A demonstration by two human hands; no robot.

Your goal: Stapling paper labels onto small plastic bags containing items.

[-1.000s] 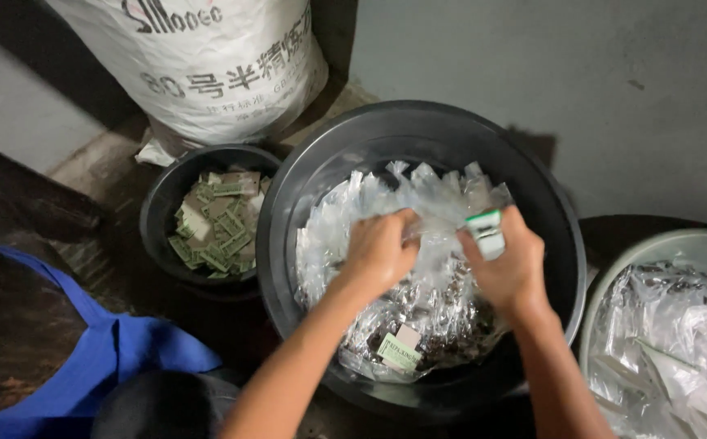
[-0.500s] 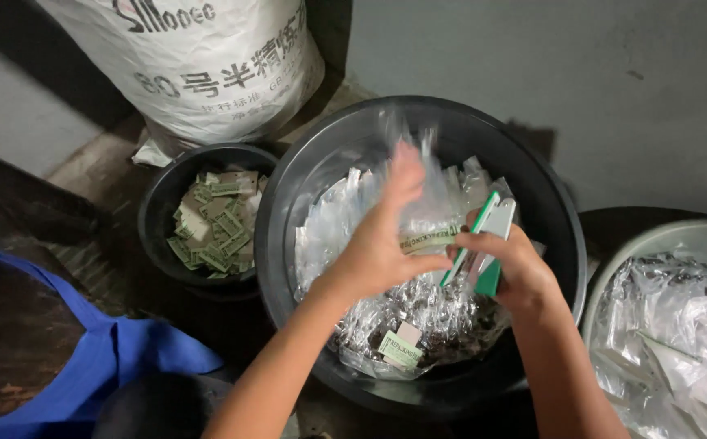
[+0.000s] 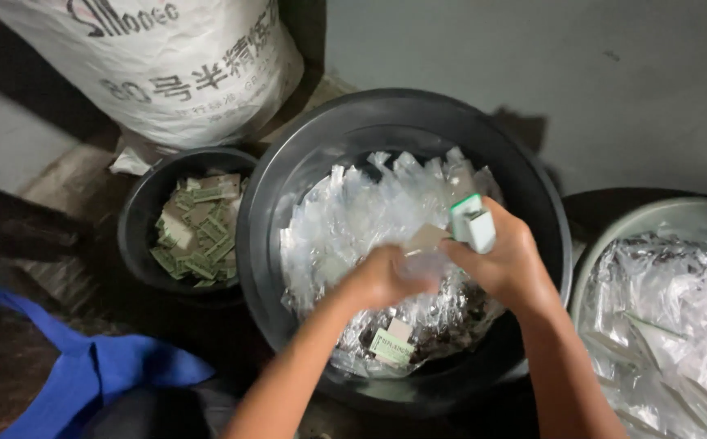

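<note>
My two hands work over a large black tub [image 3: 288, 195] filled with small clear plastic packets [image 3: 369, 211]. My right hand [image 3: 508, 260] grips a small white and green box [image 3: 472, 221], held upright. My left hand [image 3: 382, 276] pinches a clear plastic wrapper with a grey card [image 3: 423, 241] right beside the box. The wrapper is blurred. A green and white label [image 3: 391, 347] lies among the packets near the tub's front.
A smaller black bucket [image 3: 138, 219] at the left holds several green and white cards [image 3: 199, 232]. A big white woven sack [image 3: 166, 65] stands behind it. A pale basin [image 3: 654, 215] with clear plastic scraps sits at the right. Blue cloth [image 3: 85, 366] lies bottom left.
My left hand has dropped from above the packets down to the box. The right hand has turned the box more upright and shifted slightly down.
</note>
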